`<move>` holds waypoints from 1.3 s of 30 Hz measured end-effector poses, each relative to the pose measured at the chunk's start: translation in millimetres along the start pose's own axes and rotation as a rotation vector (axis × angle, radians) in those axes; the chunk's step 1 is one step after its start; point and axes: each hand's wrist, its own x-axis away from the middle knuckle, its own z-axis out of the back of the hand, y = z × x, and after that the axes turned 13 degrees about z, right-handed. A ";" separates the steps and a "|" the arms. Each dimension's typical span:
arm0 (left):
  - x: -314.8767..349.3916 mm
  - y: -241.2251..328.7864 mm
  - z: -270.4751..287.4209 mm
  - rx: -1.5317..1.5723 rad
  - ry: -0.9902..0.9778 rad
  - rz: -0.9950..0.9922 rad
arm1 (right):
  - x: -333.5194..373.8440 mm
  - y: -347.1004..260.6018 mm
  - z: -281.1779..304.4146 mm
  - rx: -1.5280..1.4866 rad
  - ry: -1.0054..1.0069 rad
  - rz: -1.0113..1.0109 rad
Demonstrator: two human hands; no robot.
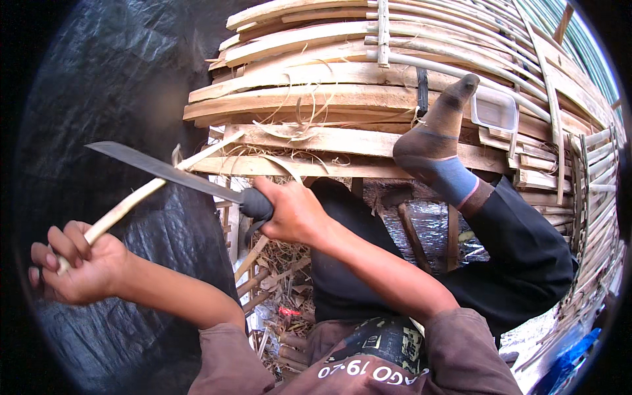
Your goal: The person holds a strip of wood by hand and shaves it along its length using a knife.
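My left hand [89, 263] is closed around the near end of a peeled, pale wooden stick [135, 197]. The stick slants up to the right, its far end at the edge of a plank [309, 136]. In my right hand [293, 209] is the dark wrapped handle of a machete [148, 168]. Its long grey blade points left and crosses the stick near mid-length, seemingly against it. A small curl of shaving [176, 155] stands up from the stick just beyond the blade.
Several stacked planks [329, 99] carry thin curled shavings. My socked foot [438, 128] is propped on them, beside a clear plastic container [495, 110]. Black sheeting [118, 85] hangs at the left. Below the planks lies a wooden-handled tool [413, 234], among more shavings [286, 263].
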 end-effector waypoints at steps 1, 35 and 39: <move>-5.4 -3.0 2.2 -0.070 0.067 -0.028 | 8.7 13.7 -2.8 0.062 -0.022 -0.066; 30.1 6.8 -1.6 0.212 -0.262 -0.070 | 17.2 -47.6 11.5 -0.235 -0.127 0.141; 25.4 1.9 -1.8 0.104 -0.221 -0.098 | 16.0 14.2 2.2 -0.148 -0.086 -0.155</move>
